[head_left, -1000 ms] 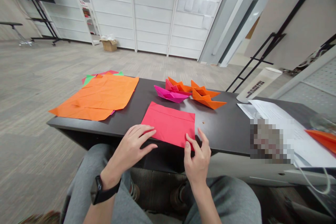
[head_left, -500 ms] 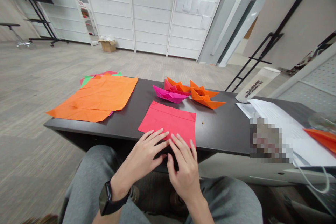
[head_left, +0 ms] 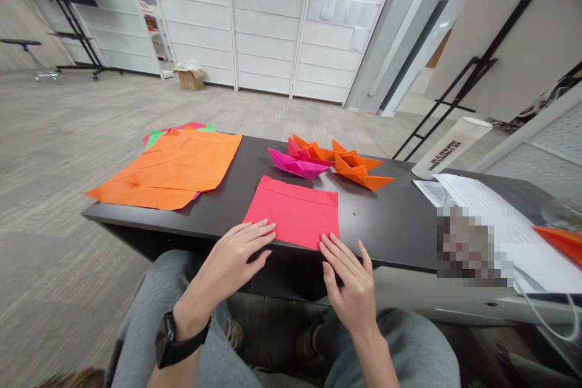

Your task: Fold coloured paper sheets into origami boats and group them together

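One dark bench [head_left: 391, 233] is seen beneath the red sheet [head_left: 300, 212], which is laid flat and crossed by a crease near its far side. Left of the red sheet, a stack [head_left: 177, 163] topped with orange paper is spread; well to its right, white papers [head_left: 475, 195] are laid. The red sheet's near left part is touched by the left hand [head_left: 239, 254], its near right corner by the right hand [head_left: 352, 282]; both are held open, fingers extended. Beyond it to the right, a white cylinder [head_left: 450, 148] is placed; just beyond it, folded boats [head_left: 301, 165] are grouped.
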`<state>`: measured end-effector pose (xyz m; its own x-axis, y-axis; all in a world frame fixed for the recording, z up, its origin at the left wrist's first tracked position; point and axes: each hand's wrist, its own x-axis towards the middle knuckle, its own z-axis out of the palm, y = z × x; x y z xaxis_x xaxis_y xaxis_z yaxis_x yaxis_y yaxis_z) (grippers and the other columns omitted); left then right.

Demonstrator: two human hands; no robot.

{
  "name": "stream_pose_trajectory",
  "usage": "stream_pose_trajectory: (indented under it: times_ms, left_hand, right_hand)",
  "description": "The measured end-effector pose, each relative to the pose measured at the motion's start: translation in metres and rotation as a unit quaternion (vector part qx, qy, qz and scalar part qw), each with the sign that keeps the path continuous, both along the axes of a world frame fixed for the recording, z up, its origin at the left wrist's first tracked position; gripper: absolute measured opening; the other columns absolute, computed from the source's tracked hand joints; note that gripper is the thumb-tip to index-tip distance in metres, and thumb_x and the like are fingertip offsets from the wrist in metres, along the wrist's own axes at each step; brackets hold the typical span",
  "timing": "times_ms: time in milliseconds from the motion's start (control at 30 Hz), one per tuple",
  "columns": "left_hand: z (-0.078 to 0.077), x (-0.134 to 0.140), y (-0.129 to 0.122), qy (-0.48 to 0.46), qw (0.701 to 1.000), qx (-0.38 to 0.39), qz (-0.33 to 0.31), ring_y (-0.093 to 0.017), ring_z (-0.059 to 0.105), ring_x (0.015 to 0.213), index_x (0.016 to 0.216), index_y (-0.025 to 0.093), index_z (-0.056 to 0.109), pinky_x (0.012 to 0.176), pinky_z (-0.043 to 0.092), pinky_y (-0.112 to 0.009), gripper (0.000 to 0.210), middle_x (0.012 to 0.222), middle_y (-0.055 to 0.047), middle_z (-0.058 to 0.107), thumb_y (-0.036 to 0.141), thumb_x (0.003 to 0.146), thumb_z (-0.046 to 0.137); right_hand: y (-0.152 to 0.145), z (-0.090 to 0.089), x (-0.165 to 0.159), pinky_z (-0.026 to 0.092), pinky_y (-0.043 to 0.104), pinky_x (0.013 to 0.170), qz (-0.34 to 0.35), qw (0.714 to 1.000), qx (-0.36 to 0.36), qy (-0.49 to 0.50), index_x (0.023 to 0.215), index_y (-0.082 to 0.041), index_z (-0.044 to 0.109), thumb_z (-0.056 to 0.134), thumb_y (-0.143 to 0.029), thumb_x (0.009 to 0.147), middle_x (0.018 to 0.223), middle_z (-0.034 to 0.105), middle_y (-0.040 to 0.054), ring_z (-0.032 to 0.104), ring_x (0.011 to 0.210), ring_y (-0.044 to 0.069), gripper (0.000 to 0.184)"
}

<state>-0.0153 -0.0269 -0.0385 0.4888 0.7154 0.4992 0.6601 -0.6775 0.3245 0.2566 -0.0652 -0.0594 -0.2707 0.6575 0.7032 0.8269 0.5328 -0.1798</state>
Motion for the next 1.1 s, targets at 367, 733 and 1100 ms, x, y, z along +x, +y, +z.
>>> stream_pose_trajectory:
  times_ms: [367,733,1100]
  left_hand:
    - [0.0,-0.044,0.006,0.018,0.998,0.026,0.054,-0.027,0.063,0.125,0.12,0.021,0.069,0.109,0.047,-0.052,0.027,0.13,-0.007,0.071,0.024,0.095,0.06]
    - [0.001,0.032,-0.008,0.018,0.998,0.019,-0.05,-0.026,0.055,0.134,0.137,0.019,0.055,0.114,0.044,-0.05,0.05,0.143,-0.009,0.06,0.014,0.088,0.065]
    - [0.001,0.019,-0.004,-0.112,0.988,0.018,-0.107,-0.018,0.069,0.105,0.102,0.019,0.071,0.097,0.053,-0.038,0.033,0.104,-0.004,0.076,-0.003,0.091,0.049]
  right_hand:
    - [0.001,-0.003,0.029,0.029,0.054,0.114,0.002,0.999,0.039,0.022,0.123,-0.025,0.067,0.051,-0.012,0.096,0.114,0.077,0.0046,0.07,0.114,0.026,0.035]
    - [-0.003,-0.008,0.016,0.043,0.048,0.097,0.004,0.993,0.103,0.059,0.11,-0.025,0.073,0.051,-0.015,0.095,0.1,0.079,0.0028,0.07,0.1,0.026,0.029]
    - [0.0,-0.017,0.024,0.044,0.054,0.095,0.003,0.984,0.077,0.161,0.139,-0.018,0.051,0.039,-0.049,0.102,0.122,0.069,0.0164,0.062,0.118,0.035,0.049]
